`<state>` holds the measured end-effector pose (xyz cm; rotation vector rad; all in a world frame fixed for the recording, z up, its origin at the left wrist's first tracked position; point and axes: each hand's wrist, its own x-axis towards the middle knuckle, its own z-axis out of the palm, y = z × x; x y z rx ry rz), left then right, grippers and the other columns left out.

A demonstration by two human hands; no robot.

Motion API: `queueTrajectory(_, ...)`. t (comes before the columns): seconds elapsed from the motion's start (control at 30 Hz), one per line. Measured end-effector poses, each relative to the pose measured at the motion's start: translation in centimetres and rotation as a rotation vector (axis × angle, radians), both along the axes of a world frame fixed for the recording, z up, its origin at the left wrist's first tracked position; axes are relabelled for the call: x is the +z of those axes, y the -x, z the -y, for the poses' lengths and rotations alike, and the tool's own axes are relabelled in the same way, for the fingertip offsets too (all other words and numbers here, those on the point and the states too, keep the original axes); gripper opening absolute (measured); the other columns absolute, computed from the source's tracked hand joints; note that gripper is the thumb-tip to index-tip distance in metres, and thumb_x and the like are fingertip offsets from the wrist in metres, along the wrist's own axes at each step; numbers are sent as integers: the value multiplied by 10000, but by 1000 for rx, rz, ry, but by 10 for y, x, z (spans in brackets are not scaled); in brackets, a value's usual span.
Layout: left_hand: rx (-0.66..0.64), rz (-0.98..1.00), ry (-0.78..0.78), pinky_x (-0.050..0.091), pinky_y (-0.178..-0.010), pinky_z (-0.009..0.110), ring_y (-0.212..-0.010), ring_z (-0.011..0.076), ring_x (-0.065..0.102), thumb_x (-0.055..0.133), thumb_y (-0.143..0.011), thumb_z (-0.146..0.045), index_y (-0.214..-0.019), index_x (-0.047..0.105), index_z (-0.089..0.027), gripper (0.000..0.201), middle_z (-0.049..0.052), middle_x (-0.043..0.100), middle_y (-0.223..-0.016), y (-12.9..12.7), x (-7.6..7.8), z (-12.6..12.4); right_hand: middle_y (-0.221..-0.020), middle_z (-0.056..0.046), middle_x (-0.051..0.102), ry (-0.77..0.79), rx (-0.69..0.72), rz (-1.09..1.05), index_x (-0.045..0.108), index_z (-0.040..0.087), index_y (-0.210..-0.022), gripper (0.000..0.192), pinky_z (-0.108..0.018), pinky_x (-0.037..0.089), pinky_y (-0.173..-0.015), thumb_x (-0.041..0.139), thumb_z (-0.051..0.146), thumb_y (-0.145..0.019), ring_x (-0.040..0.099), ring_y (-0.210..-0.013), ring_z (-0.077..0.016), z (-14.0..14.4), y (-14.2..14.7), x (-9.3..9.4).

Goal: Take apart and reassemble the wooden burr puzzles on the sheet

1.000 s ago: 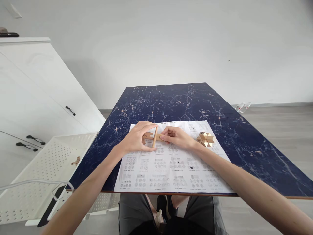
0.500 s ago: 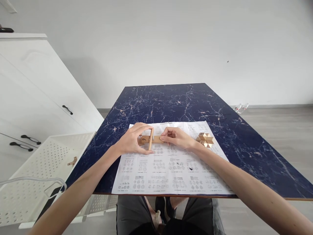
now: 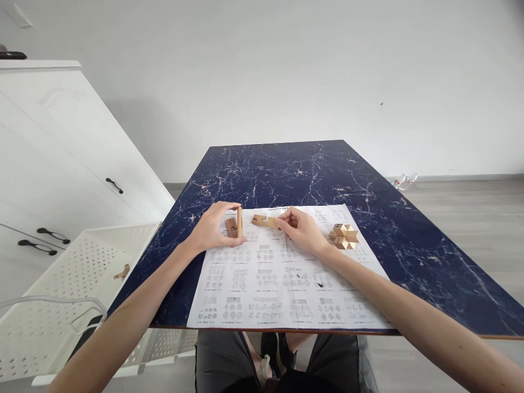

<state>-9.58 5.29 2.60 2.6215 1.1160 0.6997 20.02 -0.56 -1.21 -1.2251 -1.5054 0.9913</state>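
Note:
Between the thumb and a fingertip, my left hand [image 3: 209, 228] grips a slim wooden puzzle piece [image 3: 239, 221] by its two ends. Just left of that piece, within the curve of the hand, is a second wooden block [image 3: 231, 227] with a dark mark; whether it is held or rests on the paper I cannot tell. My right hand [image 3: 303, 231] pinches the right end of a notched wooden puzzle piece [image 3: 259, 220], which points left and bears a dark mark. A gap separates the two hands' pieces. Both hands are over the printed instruction sheet [image 3: 254, 286].
An assembled, star-shaped wooden puzzle [image 3: 344, 237] sits on the sheet, right of my right hand. The dark blue marbled table [image 3: 270, 169] extends to the back. Lower left, a white perforated rack [image 3: 88, 254] holds a small wooden piece [image 3: 121, 272] beside a white cabinet [image 3: 73, 153].
My left hand has shifted left and slightly away from me with its piece. The notched piece in my right hand, earlier lined up against the left hand's pieces, is now apart from them.

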Motion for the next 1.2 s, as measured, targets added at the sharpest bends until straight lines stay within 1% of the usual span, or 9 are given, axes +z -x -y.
queueTrajectory(0.13,5,-56,93,490,-1117,553,-1305,387,606,830,-742,-685,-1479,535,-251,905,139,638,-1418,-8,-5,2,-841,-69,743,-53,-75,116,617,241,-913,398,-354,527,-638,670,633,-950,677,-735,-224,6,6,-1)
queueTrajectory(0.3,-59,-90,76,489,-1100,543,-1261,376,619,788,-789,-683,-1395,607,-246,769,130,658,-1368,-12,-6,2,-874,-72,760,-30,-36,251,578,255,-963,372,-372,521,-622,652,620,-966,684,-719,-238,13,12,4)
queueTrajectory(0.57,-103,-103,64,471,-1116,516,-1290,356,595,730,-875,-680,-1358,607,-224,676,134,632,-1390,-9,-11,0,-917,-70,780,-42,36,368,626,248,-991,207,-370,489,-631,623,455,-1007,682,-706,-227,16,16,8)
queueTrajectory(0.8,-95,-96,61,443,-1171,554,-1337,370,575,745,-854,-699,-1398,592,-231,734,146,618,-1420,-11,-11,1,-916,-72,775,-119,26,452,630,252,-1005,139,-384,497,-666,574,376,-1034,691,-763,-247,17,10,11)
queueTrajectory(0.9,-115,-72,39,398,-1225,562,-1430,376,521,748,-869,-681,-1465,536,-216,786,170,567,-1515,-10,-12,1,-950,-77,775,-206,-10,600,640,243,-1051,136,-376,479,-641,541,336,-1038,689,-749,-244,25,-4,26)
queueTrajectory(1.0,-141,-71,53,343,-1269,578,-1554,379,396,718,-913,-661,-1564,431,-223,835,177,421,-1680,-9,-12,2,-1039,-99,774,-313,-64,809,663,234,-1080,191,-394,483,-657,495,315,-1044,701,-788,-265,37,-29,45)
queueTrajectory(1.1,-168,-100,92,314,-1283,607,-1617,391,293,688,-938,-669,-1639,324,-238,899,164,254,-1775,-8,-11,2,-1168,-131,753,-354,-45,994,672,232,-1165,266,-470,541,-840,488,381,-1043,704,-1062,-348,50,-63,61)
queueTrajectory(1.17,-183,-105,98,297,-1290,617,-1630,398,264,679,-944,-673,-1661,290,-249,919,156,207,-1793,-8,-10,2,-1322,-142,710,-330,-22,1118,644,229,-1301,368,-547,513,-1008,496,428,-1030,638,-1252,-392,59,-86,66)
queueTrajectory(1.2,-190,-102,96,289,-1294,620,-1633,399,257,676,-947,-672,-1666,284,-253,920,155,199,-1795,-8,-10,2,-1384,-146,684,-293,-39,1164,627,225,-1352,420,-563,505,-1035,495,451,-1024,616,-1297,-403,64,-96,68)
